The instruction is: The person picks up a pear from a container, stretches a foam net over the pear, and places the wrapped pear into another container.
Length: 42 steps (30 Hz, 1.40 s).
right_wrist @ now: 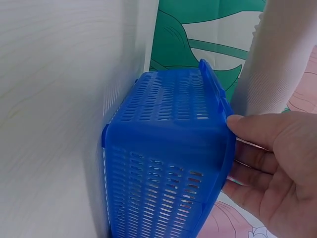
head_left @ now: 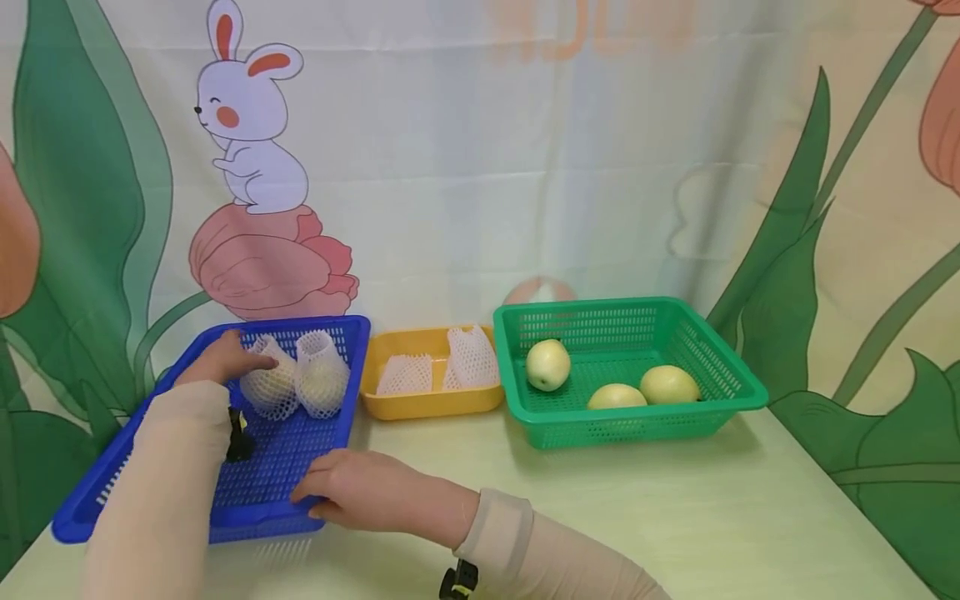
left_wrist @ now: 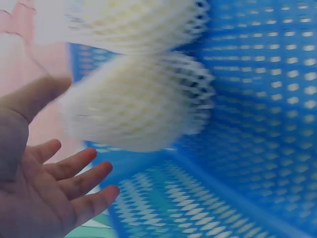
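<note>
Clearly, the left hand [head_left: 223,360] is the nearer one to the two fruits in white foam nets, which lie at the far end of the blue basket [head_left: 277,471]. I take twelve o'clock as the direction away from the person, in the head view. From the left hand, the first netted fruit [head_left: 270,387] is between three and four o'clock, just beside the thumb. The second netted fruit [head_left: 322,382] sits at three o'clock of the first, and the two nets seem to touch. The long axis of the first net runs about from eleven to five, that of the second nearly from twelve to six.

The left hand has its thumb and fingers spread wide, and the palm holds nothing; whether the thumb tip touches the net, I cannot tell, because the left wrist view is blurred. The right hand [head_left: 367,490] is farther from the fruits: they are between ten and eleven o'clock from it. It grips the rim at the basket's near right corner, at about five o'clock, with the thumb outside and the fingers over the edge.

At two o'clock from the right hand is the yellow tray [head_left: 431,407] with loose nets [head_left: 472,358]; beyond it, at three o'clock of this tray, the green basket [head_left: 637,429] contains three bare fruits [head_left: 548,365].
</note>
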### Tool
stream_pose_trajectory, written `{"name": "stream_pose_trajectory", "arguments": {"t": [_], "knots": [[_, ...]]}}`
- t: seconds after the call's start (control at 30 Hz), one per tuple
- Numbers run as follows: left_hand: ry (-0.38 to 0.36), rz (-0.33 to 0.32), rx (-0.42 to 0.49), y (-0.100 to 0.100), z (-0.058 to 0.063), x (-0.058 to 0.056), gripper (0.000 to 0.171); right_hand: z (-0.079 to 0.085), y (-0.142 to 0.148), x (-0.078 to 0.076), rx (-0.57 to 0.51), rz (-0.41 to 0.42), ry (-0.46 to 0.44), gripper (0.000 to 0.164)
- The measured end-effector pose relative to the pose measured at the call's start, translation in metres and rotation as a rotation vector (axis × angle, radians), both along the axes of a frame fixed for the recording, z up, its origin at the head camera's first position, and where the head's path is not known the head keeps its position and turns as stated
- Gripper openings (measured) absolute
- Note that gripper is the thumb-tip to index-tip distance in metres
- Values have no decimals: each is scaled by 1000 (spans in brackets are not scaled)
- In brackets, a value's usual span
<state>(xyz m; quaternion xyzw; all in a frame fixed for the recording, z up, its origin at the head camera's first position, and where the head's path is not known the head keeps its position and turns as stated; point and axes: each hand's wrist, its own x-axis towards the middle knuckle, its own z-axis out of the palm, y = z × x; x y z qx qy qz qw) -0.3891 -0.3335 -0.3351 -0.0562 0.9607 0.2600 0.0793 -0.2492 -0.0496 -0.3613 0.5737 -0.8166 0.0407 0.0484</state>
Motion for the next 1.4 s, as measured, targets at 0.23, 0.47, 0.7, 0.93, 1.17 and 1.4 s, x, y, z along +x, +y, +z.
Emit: {"name": "stream_pose_trajectory", "arguments": {"t": [0.23, 0.47, 0.7, 0.93, 1.17, 1.4], "knots": [[345, -41, -72, 18, 41, 18, 53, 3, 5, 0, -44, 5, -31, 28], [495, -105, -37, 49, 59, 55, 44, 6, 25, 0, -115, -17, -56, 26], [536, -157, 29, 78, 63, 83, 38, 13, 53, -5, -202, -32, -110, 24], [551, -227, 43, 112, 62, 108, 32, 23, 82, -10, -240, -117, -179, 26], [551, -287, 40, 142, 54, 136, 38, 32, 118, -18, -316, -152, -177, 25], [570, -379, 17, 176, 49, 155, 46, 48, 156, -31, -395, -274, -178, 27]]}}
